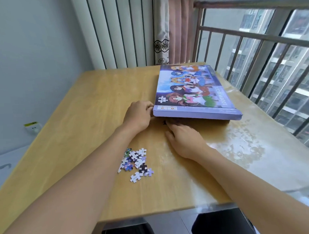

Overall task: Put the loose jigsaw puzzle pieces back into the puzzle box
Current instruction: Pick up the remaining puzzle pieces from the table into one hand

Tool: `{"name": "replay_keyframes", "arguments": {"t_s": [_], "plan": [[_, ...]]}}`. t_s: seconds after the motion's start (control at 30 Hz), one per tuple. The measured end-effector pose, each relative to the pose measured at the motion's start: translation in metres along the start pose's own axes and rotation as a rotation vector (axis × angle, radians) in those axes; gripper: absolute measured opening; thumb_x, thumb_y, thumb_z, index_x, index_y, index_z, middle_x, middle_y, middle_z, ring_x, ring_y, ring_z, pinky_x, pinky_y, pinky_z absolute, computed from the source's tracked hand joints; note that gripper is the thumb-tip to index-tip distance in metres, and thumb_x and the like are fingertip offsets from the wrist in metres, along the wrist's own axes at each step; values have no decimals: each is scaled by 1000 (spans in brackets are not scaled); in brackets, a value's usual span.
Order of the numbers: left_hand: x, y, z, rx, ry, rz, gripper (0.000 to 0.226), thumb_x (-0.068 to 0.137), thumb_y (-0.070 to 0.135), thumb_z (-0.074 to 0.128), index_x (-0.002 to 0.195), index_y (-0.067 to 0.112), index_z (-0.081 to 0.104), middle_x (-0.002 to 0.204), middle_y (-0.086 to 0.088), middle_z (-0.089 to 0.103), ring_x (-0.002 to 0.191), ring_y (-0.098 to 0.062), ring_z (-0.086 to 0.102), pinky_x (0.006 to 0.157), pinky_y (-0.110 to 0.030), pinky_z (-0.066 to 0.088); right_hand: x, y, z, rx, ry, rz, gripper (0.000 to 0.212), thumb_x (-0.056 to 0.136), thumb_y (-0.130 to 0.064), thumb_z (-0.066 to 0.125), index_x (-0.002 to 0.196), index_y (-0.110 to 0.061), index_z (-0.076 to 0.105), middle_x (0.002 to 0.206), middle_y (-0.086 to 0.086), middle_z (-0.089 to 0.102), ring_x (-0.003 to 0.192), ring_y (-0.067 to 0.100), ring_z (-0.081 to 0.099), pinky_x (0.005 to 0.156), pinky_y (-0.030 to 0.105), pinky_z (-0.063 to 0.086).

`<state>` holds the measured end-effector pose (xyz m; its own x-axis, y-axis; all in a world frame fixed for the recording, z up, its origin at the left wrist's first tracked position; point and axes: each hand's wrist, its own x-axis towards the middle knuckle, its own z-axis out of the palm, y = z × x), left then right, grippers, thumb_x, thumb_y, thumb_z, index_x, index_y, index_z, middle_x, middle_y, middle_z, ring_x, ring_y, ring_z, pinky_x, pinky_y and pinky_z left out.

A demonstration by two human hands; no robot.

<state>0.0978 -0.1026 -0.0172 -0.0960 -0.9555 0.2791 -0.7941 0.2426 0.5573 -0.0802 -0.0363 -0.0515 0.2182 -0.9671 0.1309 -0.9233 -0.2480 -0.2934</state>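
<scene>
Puzzle box [193, 90] lid corner in left hand [137, 117] grip; right hand [184, 138] flat beneath.

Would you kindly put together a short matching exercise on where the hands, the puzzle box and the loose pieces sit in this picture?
Things:
1. left hand
2. right hand
3. loose puzzle pieces
4. puzzle box

Places or states:
A. heaped on the table between the forearms
B. fingers at the box's near left corner
C. near edge raised off the table
D. fingertips reaching under the box's near edge

Pairs: 1-B, 2-D, 3-A, 4-C
</scene>
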Motion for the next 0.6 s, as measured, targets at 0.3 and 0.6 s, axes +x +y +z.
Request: {"name": "replay_keyframes", "arguments": {"t_s": [0.3, 0.6], "plan": [[-73, -53, -52, -431, -168, -256, 49, 109, 41, 28, 135, 14, 59, 130, -3, 65, 124, -10, 56, 112, -29, 37, -27, -73, -3, 382, -223, -248, 55, 98, -42, 59, 146, -20, 46, 136, 1, 58, 125, 21, 50, 101, 33, 40], [-145, -35, -40, -466, 39, -160, 32, 94, 59, 30, 98, 56, 62, 95, 32, 68, 97, 11, 61, 85, -9, 43, -13, -84, -17, 302, -441, -297, 120, 55, -51, 95, 152, -21, 31, 140, -4, 49, 127, 15, 48, 108, 34, 42]]}}
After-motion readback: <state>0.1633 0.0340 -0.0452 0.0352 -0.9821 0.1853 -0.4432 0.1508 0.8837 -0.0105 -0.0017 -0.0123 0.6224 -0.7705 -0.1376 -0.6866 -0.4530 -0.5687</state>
